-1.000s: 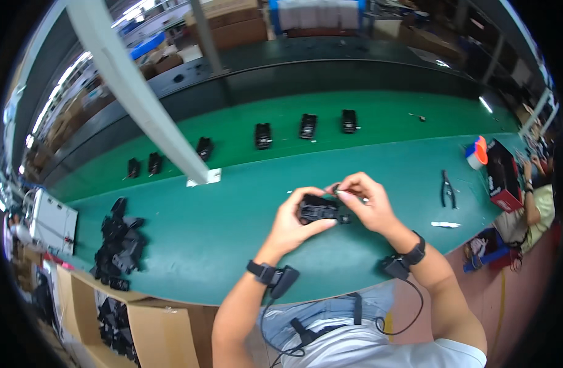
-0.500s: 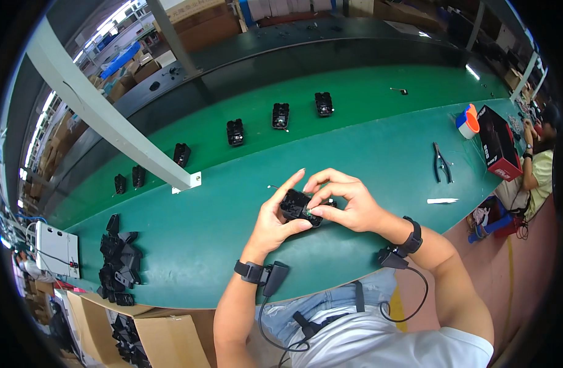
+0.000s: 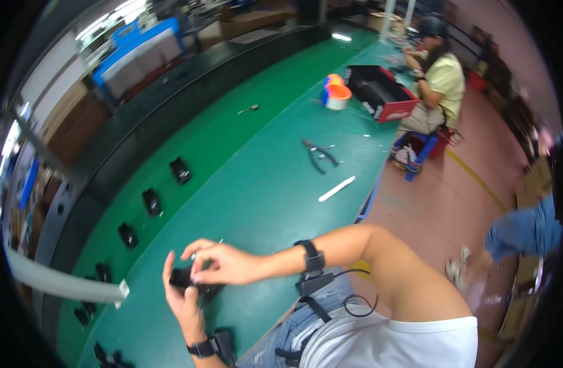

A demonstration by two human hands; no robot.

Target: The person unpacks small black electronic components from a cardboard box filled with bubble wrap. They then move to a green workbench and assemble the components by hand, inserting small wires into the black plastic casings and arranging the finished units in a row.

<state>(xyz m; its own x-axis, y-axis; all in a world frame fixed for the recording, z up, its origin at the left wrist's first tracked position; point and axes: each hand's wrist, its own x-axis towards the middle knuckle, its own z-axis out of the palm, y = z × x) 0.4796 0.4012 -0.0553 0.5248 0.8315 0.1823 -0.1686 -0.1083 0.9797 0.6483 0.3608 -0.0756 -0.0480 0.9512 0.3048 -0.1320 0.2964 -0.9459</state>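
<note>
Both hands clamped on a small black part, low over the green surface (image 3: 275, 184).

Left hand (image 3: 182, 300) cupping the part (image 3: 182, 277) from below, right hand (image 3: 223, 264) pinching its top edge with fingertips. Best done with a steady lower grip, light fingertip pressure, wrists close, the part kept square to the eyes. Looks like hard matte plastic, blocky, slightly rounded corners. Same kind of black parts (image 3: 151, 201) in a row farther back; metal pliers (image 3: 318, 154) and a flat white strip (image 3: 337, 189) well apart on the smooth mat.
</note>
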